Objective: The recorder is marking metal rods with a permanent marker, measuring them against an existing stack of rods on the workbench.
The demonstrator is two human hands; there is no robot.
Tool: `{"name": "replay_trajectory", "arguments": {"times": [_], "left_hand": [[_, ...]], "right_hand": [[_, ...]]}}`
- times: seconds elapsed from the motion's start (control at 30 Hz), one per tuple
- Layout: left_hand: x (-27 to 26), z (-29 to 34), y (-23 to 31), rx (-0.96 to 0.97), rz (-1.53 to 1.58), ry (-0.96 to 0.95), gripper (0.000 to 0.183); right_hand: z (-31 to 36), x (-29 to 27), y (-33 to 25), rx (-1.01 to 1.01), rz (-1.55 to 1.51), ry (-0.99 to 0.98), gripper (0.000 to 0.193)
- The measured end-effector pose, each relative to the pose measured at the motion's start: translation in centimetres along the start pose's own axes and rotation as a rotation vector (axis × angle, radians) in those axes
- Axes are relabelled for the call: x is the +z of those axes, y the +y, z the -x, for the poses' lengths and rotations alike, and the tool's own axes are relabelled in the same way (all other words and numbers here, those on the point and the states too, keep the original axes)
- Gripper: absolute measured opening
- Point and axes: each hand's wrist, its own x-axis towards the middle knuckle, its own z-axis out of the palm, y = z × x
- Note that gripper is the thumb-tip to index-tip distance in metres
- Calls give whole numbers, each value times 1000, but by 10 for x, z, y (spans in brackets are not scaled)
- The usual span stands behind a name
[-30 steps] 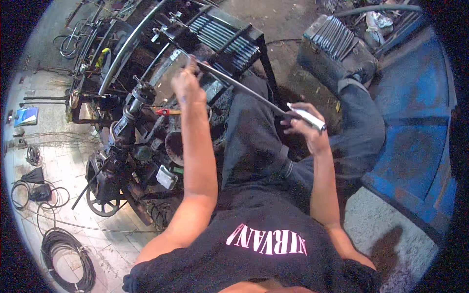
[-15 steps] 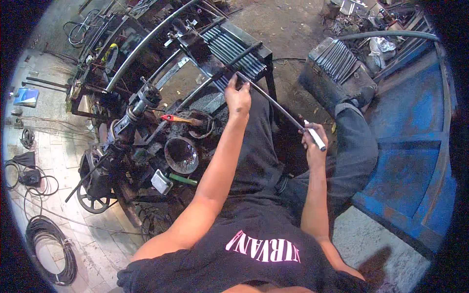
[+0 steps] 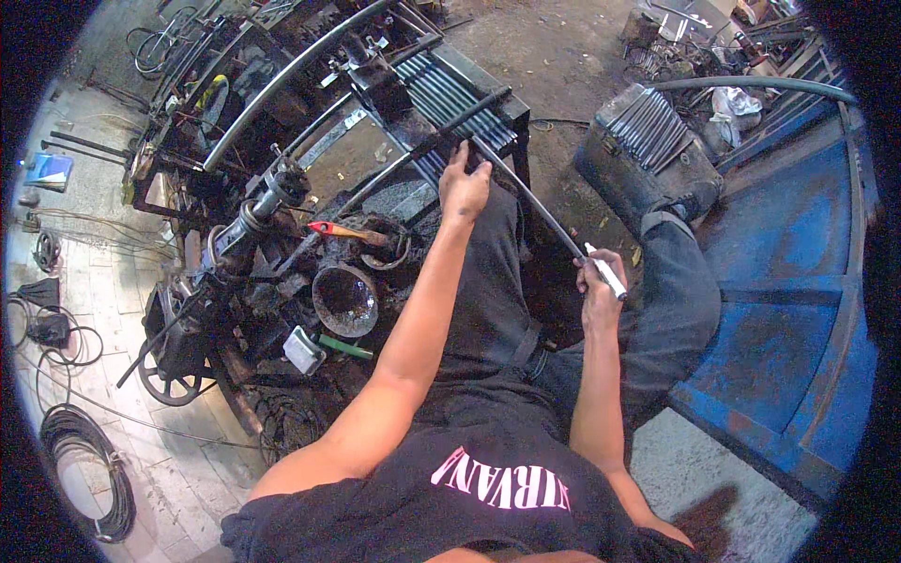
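My right hand (image 3: 601, 281) is closed around the near end of a long, thin metal rod (image 3: 535, 202) and a white marker pen (image 3: 608, 278) with a dark end. The rod slants away to the left, its far end by the rack. My left hand (image 3: 464, 192) reaches to the rack's near edge, thumb and fingers apart, close beside the rod's far end. Its fingertips are partly lost against the dark metal, and any contact there is unclear. Several parallel metal rods (image 3: 450, 94) lie side by side on the dark metal rack (image 3: 514, 111).
Left of my arm are a metal bowl (image 3: 344, 300), an orange-handled brush (image 3: 343, 231) and a dark machine with a handwheel (image 3: 175, 380). More rods (image 3: 648, 122) lie on a box ahead right. A blue metal panel (image 3: 779, 352) stands at right; a cable coil (image 3: 89, 474) lies on tiles.
My left hand has shifted slightly right, its fingers coming away from the rod's far end toward the rack. My right hand has dropped a little with the rod and marker.
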Motion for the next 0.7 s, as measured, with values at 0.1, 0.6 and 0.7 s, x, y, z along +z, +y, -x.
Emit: {"name": "replay_trajectory", "arguments": {"times": [0.1, 0.6, 0.7], "left_hand": [[1, -7, 0, -94, 57, 38, 67], [-4, -18, 2, -55, -212, 46, 64], [-2, -26, 0, -154, -179, 38, 64]], "right_hand": [[-1, 2, 3, 14, -43, 12, 18], [-4, 20, -1, 140, -181, 68, 16], [-7, 20, 0, 154, -196, 62, 18]]}}
